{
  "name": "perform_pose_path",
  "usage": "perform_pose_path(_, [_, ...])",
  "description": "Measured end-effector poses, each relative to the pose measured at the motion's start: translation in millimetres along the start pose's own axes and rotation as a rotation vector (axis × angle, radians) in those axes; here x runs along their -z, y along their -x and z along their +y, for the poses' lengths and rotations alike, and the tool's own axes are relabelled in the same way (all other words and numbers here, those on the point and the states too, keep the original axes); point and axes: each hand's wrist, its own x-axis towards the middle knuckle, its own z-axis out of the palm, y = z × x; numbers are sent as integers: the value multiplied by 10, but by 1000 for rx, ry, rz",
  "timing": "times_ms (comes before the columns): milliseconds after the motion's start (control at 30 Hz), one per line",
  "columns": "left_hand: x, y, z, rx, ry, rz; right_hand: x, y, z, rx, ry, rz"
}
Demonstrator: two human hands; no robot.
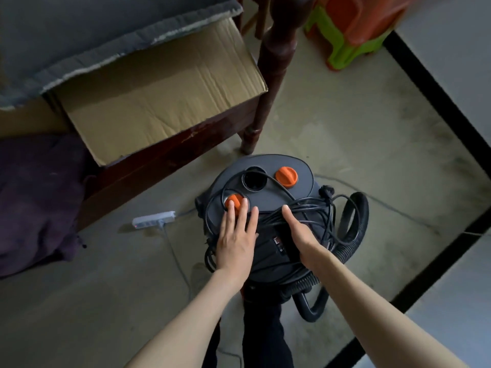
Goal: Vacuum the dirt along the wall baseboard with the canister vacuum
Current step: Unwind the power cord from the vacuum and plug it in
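Here, vacuum (265,197) label unreadable, too blurry.

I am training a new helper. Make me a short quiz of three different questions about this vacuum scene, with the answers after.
1. True or false: the power cord lies bundled on top of the canister vacuum.
2. Which hand has fingers touching an orange knob?
A. left hand
B. right hand
C. neither
3. Fill in: the white power strip lies on the floor to the ______ of the vacuum in the head view.

Key
1. True; the plug rests at the lid's right edge.
2. A; the second orange knob is untouched.
3. Left.
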Motion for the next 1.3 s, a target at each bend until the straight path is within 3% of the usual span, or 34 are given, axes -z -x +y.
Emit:
perform_pose_path(467, [-1, -51, -359, -332, -101, -56, -423, 260, 432, -47, -536, 78])
perform_pose_path(600, [60, -241, -335, -405, -145, -73, -459, 260, 386, -13, -560, 88])
perform_pose_path(767, [111, -399, -361, -457, -173, -104, -342, 422, 343, -7, -411, 99])
perform_pose_path(833, [128, -398, -383, -457, -171, -85, -277, 569, 365, 82, -107, 202])
perform_pose_path(900, [143, -339, -379, -392, -158, -39, -214, 678, 396, 367, 268, 463])
perform_pose_path(1000, [91, -254, -405, -284, -94, -50, -88, 707, 268, 797, 548, 742])
perform_pose_path(1033, [70, -252, -430, -285, -91, -67, -40, 640, 210, 811, 692, 719])
perform_pose_path(1133, [65, -337, -511, -365, -89, -89, 0, 430, 214, 550, 1008, 496])
perform_pose_path(1300, [73, -445, -615, -481, -99, -97, -70, 284, 338, 502, 919, 467])
